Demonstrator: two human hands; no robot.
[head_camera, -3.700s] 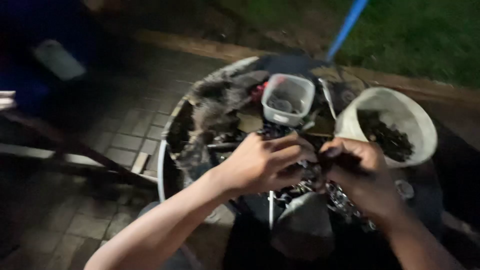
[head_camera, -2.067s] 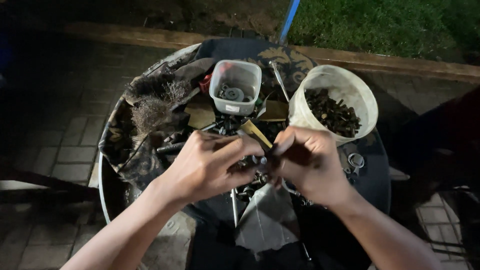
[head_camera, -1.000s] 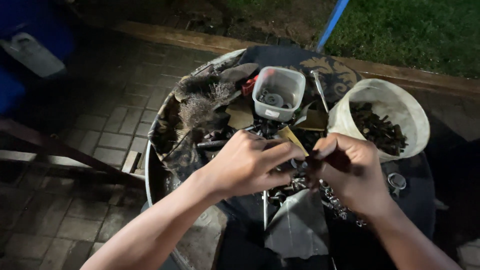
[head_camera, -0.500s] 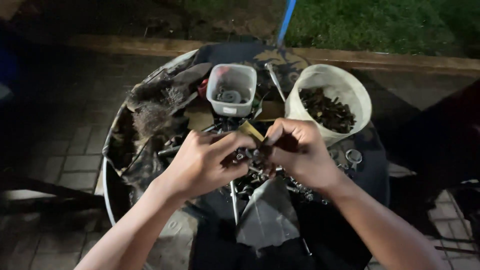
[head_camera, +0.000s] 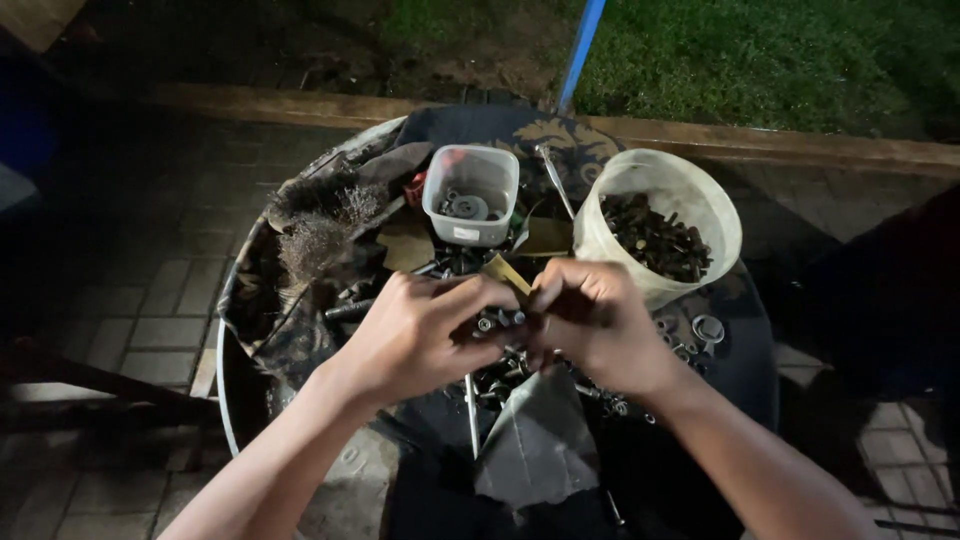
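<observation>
Outdoors at night, on brick paving (head_camera: 130, 300), with a strip of grass (head_camera: 780, 50) beyond a wooden edging board (head_camera: 800, 150)

Round table (head_camera: 745, 370) below the camera, crowded with hardware and scraps; blue pole (head_camera: 580, 50) rising at its far side

White bucket (head_camera: 715, 215) at far right of the table, part full of dark bolts (head_camera: 655, 240); smaller clear tub (head_camera: 470, 195) to its left with a few washers inside; wire brush (head_camera: 320, 235) and dirty rags over at the left edge; grey torn sheet (head_camera: 540, 450) at the near edge

Both forearms reaching in from the bottom, meeting over the middle of the table, above a heap of loose nuts and bolts (head_camera: 500, 375)

Left hand (head_camera: 420, 330) curled, fingers wrapped round a short row of small nuts (head_camera: 495, 322), seemingly threaded on one bolt, though the shaft is hidden

Right hand (head_camera: 595, 320) closed too, thumb and fingertips pressed together at the right end of that same row, knuckles up

Row of nuts lying roughly left to right, bridging the narrow gap between the two hands, held just above the heap and just nearer than the tub; both hands touching it, left carrying most of it, right only at the tip

Tan strip of card (head_camera: 507, 275) poking up just behind the fingers

Loose washers (head_camera: 705, 328) on the dark tabletop right of the right hand
</observation>
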